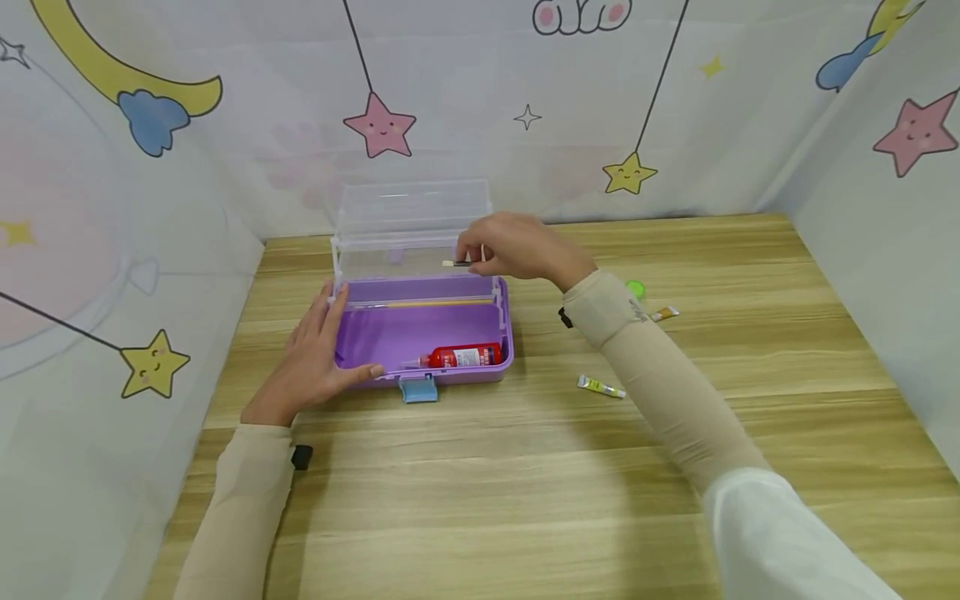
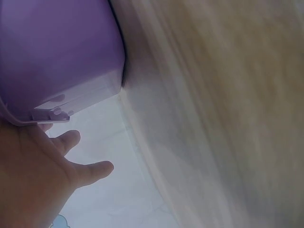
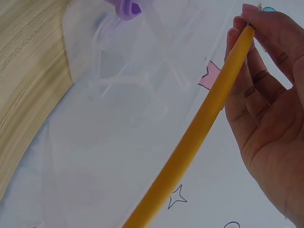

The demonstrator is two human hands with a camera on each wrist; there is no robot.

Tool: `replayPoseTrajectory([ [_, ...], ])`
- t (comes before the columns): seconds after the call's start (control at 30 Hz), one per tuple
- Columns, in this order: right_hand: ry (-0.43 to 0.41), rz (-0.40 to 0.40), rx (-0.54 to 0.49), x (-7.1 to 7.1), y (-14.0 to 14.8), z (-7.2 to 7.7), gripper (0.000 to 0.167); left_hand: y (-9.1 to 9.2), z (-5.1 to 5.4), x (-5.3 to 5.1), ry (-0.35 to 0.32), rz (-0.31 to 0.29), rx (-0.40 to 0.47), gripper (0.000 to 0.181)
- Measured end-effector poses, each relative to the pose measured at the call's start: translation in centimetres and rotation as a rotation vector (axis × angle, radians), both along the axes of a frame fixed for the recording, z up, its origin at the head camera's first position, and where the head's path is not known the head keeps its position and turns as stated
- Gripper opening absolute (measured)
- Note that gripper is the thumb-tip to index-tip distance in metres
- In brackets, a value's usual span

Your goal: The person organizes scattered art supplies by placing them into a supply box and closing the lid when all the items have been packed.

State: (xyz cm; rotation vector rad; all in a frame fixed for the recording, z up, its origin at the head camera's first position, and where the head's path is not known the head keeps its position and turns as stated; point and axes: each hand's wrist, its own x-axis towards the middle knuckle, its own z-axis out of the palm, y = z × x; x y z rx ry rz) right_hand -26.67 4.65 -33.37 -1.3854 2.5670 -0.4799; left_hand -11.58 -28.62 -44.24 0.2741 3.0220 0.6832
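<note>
My right hand pinches a paintbrush between thumb and fingertips, above the back right of a purple box. Its pale tip points left in the head view; the yellow handle shows in the right wrist view. With fingers spread and fairly straight, my left hand rests on the box's left side, thumb over the front rim. The clear lid stands raised at the back. Inside lie a red bottle with a white label, near the front, and a thin yellow-handled brush along the back.
Right of the box lie a yellow-green tube, an orange-brown tube and a round green thing, partly behind my right forearm. A blue latch hangs from the box's front. A printed curtain closes off the table's back.
</note>
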Motion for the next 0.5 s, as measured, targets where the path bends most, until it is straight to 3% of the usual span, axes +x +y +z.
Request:
replayPoseTrajectory([
  [0.5,0.011,0.005,0.015,0.1,-1.7,0.0,0.017,0.1,0.0,0.1,0.008,-0.007,0.004,0.128],
])
